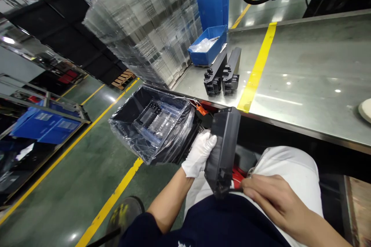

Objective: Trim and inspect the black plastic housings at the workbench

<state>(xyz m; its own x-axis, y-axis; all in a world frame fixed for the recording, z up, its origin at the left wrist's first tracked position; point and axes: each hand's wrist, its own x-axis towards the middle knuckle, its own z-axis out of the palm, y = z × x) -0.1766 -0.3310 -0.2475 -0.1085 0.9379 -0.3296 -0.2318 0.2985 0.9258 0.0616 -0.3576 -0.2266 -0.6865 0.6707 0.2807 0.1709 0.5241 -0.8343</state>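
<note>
My left hand (200,153), in a white glove, is closed around a long black plastic housing (222,144). The housing is held tilted above my lap, just off the bench edge. My bare right hand (274,197) is closed near the housing's lower end. A thin dark tool (237,190) juts from its fingers; most of it is hidden, and I cannot tell whether it touches the housing. Two similar black housings (215,73) lie side by side on the metal bench (307,69), left of a yellow stripe.
Left of my left hand stands a black crate (123,110) lined with clear plastic, with parts inside. A blue bin (199,58) holding white bags sits at the bench's far end. Behind it rises a stack of clear plastic trays (150,19). An orange-handled tool (202,109) is at the bench edge.
</note>
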